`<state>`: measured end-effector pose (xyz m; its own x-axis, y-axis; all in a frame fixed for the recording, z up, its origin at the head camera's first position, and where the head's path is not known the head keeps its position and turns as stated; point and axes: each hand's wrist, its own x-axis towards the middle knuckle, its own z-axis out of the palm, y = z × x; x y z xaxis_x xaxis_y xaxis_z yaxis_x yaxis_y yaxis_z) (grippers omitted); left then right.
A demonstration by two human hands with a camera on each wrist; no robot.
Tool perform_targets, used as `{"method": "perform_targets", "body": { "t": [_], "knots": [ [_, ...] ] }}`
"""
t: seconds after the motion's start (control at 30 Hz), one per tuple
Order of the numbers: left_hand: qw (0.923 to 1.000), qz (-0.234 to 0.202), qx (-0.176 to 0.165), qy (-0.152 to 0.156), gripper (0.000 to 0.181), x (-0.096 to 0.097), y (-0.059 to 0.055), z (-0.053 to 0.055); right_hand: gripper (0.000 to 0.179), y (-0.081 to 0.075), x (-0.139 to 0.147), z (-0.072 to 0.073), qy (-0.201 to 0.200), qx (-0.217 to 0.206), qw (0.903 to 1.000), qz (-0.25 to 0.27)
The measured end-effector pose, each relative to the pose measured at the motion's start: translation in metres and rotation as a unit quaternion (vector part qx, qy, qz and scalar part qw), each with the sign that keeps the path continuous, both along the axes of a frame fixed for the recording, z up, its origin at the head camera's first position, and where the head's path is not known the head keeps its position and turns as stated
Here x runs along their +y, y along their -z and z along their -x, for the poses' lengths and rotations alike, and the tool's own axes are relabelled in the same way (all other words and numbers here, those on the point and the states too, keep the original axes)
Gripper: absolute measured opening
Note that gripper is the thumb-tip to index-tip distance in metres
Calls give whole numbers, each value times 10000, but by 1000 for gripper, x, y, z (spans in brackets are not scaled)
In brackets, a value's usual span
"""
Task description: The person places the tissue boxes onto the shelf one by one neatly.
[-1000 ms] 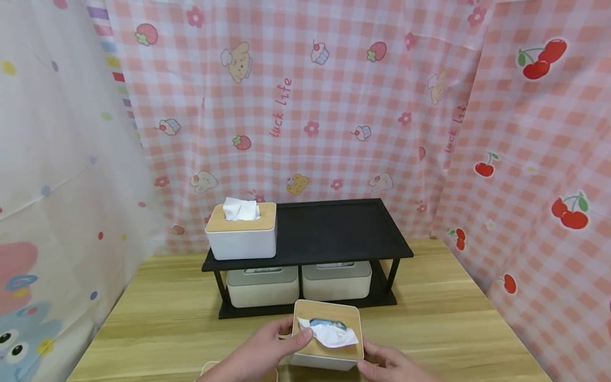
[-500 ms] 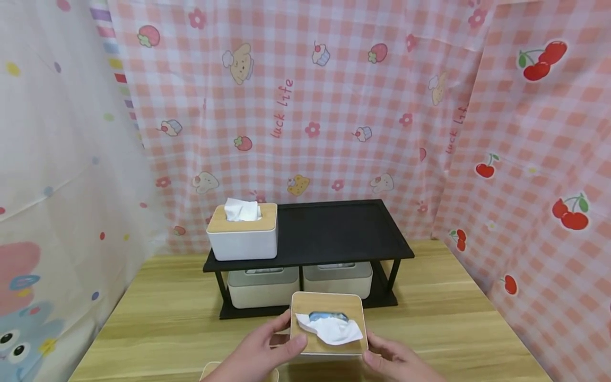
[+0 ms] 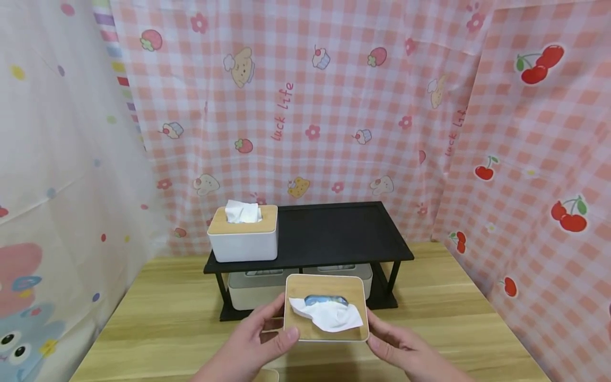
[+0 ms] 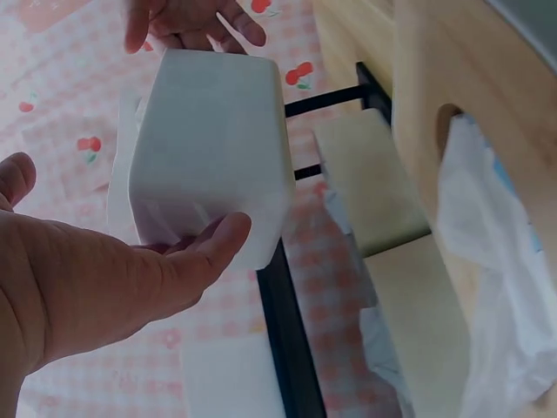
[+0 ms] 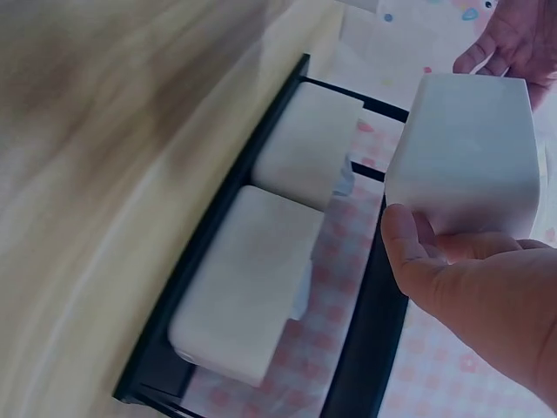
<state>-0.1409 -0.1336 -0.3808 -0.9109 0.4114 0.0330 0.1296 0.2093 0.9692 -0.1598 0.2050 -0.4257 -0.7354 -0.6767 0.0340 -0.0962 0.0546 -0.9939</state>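
Between both hands is a tissue box [image 3: 300, 286] with a white body and wooden lid, raised above the table in front of the rack. A white tissue [image 3: 331, 317] droops from its slot, where blue packaging shows. My left hand [image 3: 267, 339] grips the left side, thumb by the lid's front corner. On the opposite side, my right hand [image 3: 393, 340] holds the box with its thumb near the front right corner. Both wrist views show the box's white body, pale underside included [image 4: 213, 139], with the fingers partly hidden behind it.
A black two-tier rack [image 3: 339, 233] stands at the back of the wooden table [image 3: 444, 329]. Another wood-lidded tissue box [image 3: 243, 246] sits on its top left. Two grey-lidded boxes [image 5: 252, 279] fill the lower tier. One more wooden lid [image 3: 267, 375] shows at the front edge.
Both hands have lifted the tissue box up and toward the rack, and its lid now overlaps the lower tier in the head view. The other boxes have stayed put.
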Motion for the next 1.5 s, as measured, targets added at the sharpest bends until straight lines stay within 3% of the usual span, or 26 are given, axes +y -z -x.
{"method": "perform_targets", "body": {
  "t": [0.13, 0.3, 0.47, 0.57, 0.73, 1.17, 1.5],
  "knots": [
    [9999, -13, -16, -137, 79, 1, -6, -2, 65, -8, -2, -1, -44, 88, 9999, 117],
    [9995, -91, 64, -298, 80, 0, -15, -4, 62, -19, -5, -3, -92, 731, 9968, 313],
    [9982, -185, 344, -450, 78, 1, -26, -5, 62, -31, -7, -2, 102, 1010, 9944, 309],
    [9975, -223, 187, -639, 79, 4, -34, -2, 61, -38, -9, 2, 294, 1231, 9918, 178],
    [9962, -227, -98, -836, 82, 10, -43, 10, 62, -46, -12, 14, 508, 1240, 9910, 59],
    [9955, -401, -273, -814, 86, 21, -49, 51, 76, -59, -23, 44, 816, 1014, 9909, -336],
    [9953, -438, -345, -787, 80, 22, -52, 62, 78, -59, -25, 57, 863, 1006, 9904, -389]
  ]
}}
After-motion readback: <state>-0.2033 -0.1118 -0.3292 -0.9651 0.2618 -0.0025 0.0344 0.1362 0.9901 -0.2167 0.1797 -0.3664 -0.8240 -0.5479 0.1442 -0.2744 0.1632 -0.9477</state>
